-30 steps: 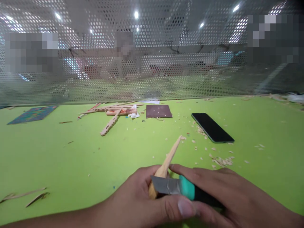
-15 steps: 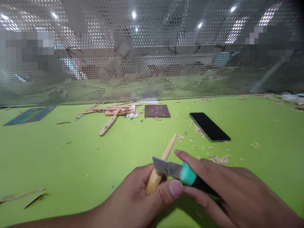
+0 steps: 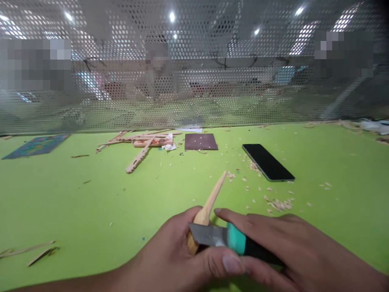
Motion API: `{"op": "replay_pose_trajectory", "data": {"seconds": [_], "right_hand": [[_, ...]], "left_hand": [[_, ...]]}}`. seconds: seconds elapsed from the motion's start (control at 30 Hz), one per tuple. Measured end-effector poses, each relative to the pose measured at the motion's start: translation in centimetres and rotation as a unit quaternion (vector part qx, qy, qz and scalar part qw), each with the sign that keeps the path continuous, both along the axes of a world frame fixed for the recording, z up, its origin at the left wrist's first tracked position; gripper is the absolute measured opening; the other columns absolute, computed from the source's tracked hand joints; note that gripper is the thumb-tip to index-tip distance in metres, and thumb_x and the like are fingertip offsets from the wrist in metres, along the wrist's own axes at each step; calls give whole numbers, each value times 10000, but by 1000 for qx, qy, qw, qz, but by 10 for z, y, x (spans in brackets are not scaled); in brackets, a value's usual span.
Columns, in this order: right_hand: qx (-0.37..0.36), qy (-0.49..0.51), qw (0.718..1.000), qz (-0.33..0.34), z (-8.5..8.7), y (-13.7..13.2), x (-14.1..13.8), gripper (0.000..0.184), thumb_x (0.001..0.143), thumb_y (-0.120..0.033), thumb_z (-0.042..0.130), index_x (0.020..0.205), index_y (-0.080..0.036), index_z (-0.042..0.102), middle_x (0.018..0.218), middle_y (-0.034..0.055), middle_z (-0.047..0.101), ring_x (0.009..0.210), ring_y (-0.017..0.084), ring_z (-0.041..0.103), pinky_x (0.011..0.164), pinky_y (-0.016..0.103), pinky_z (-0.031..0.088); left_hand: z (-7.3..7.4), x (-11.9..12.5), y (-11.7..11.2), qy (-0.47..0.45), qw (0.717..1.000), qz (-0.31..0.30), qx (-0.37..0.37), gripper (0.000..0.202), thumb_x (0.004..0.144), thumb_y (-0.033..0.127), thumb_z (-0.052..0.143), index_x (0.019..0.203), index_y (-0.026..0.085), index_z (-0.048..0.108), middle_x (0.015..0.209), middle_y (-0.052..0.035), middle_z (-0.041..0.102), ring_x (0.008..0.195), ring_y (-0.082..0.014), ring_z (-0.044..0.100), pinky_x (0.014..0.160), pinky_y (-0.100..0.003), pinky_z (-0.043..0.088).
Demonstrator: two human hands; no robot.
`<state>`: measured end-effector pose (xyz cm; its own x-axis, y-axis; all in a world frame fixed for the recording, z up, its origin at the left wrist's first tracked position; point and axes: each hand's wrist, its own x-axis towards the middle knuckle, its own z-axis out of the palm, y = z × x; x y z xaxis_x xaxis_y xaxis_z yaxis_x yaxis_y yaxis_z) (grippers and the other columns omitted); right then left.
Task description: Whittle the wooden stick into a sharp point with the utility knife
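Observation:
Pale and tapered, a carved wooden stick [image 3: 213, 196] points away from me, its thicker end in my left hand [image 3: 170, 247]. The fingers of that hand are closed around it. My right hand [image 3: 291, 239] grips a carving knife [image 3: 238, 239] with a black and turquoise handle. Its flat metal blade lies across the thick part of the stick, just above my left thumb. The left thumb also rests close to the turquoise collar of the knife. My right index finger is stretched along the handle towards the stick. The lower end of the stick is partly hidden by the blade and thumb.
A phone [image 3: 269, 162] lies on the green table [image 3: 106, 211], with wood shavings [image 3: 279, 205] near it. Farther back are a brown sandpaper-like sheet [image 3: 201, 142], a pile of carved wooden sticks [image 3: 142, 142] and a patterned mat [image 3: 36, 147]. A perforated metal screen [image 3: 197, 97] borders the back.
The knife blade has moved down the stick towards me, from the slender part to the thick part. My right hand has shifted slightly lower with it.

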<state>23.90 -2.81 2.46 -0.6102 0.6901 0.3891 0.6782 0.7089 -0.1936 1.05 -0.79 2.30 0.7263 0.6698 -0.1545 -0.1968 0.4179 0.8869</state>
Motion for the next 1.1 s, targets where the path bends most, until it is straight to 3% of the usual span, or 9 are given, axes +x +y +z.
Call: {"op": "replay_pose_trajectory", "data": {"seconds": [0.17, 0.27, 0.3, 0.4, 0.5, 0.6, 0.73, 0.9, 1.1], "right_hand": [[-42, -15, 999, -18, -7, -6, 2, 399, 1137, -346, 481, 1459, -180, 647, 1057, 74, 868, 777, 235, 838, 667, 345, 689], [-28, -23, 999, -29, -10, -9, 6, 476, 1093, -295, 559, 1560, -204, 569, 1055, 79, 862, 798, 242, 834, 698, 338, 680], [-11, -24, 999, -32, -11, -10, 8, 495, 1093, -299, 558, 1578, -201, 542, 1059, 86, 860, 793, 247, 832, 684, 338, 675], [43, -28, 998, -48, -8, -7, 12, 498, 1123, -321, 506, 1598, -177, 469, 1112, 111, 855, 814, 263, 836, 624, 343, 658], [59, -34, 997, -33, -2, -3, 13, 454, 1151, -341, 453, 1572, -169, 461, 1154, 111, 853, 855, 250, 845, 612, 327, 653], [49, -21, 998, -18, 3, -1, 8, 401, 1186, -372, 348, 1469, -173, 550, 1043, 70, 868, 747, 222, 837, 555, 324, 640], [11, -19, 1000, 8, 3, 0, -1, 533, 1207, -431, 226, 1343, -163, 666, 997, 56, 872, 737, 210, 837, 596, 329, 661], [-29, -35, 999, 12, 0, 1, 2, 539, 1198, -495, 272, 1410, -177, 652, 1055, 50, 870, 763, 208, 835, 630, 326, 670], [7, -66, 998, -5, -10, -9, 9, 459, 1188, -410, 385, 1550, -170, 534, 1020, 57, 844, 766, 215, 809, 632, 326, 635]], "left_hand": [[-9, -1, 3, 41, 998, 19, 48, 399, 946, 521, 814, 983, 163, 643, 889, 3, 589, 818, -154, 501, 789, -260, 426], [-5, -2, 2, 48, 996, 9, 78, 323, 972, 447, 802, 907, 163, 663, 870, 11, 589, 811, -151, 511, 787, -248, 426], [-3, -2, 1, 48, 995, 6, 89, 315, 980, 423, 796, 867, 161, 663, 862, 13, 580, 813, -149, 511, 786, -244, 421], [0, -4, -1, 46, 995, 15, 82, 270, 989, 420, 789, 996, 162, 710, 936, 2, 604, 889, -167, 523, 840, -259, 430], [-2, -4, -2, 44, 997, 21, 63, 375, 984, 495, 785, 1120, 158, 690, 976, -6, 608, 900, -167, 511, 841, -274, 433], [-5, -4, -3, 52, 997, 16, 51, 456, 952, 538, 811, 1125, 148, 648, 952, -2, 597, 856, -152, 497, 790, -268, 424], [-6, -2, -1, 35, 999, 23, 34, 487, 898, 533, 872, 1042, 157, 599, 923, 10, 573, 855, -146, 490, 791, -265, 409], [-3, 0, 3, 0, 1000, -19, 7, 435, 902, 473, 887, 1074, 173, 621, 946, -3, 600, 896, -159, 552, 821, -266, 422], [-8, 0, 1, 26, 999, 15, 36, 350, 893, 401, 900, 1010, 185, 651, 886, 16, 607, 835, -153, 551, 742, -234, 419]]}}
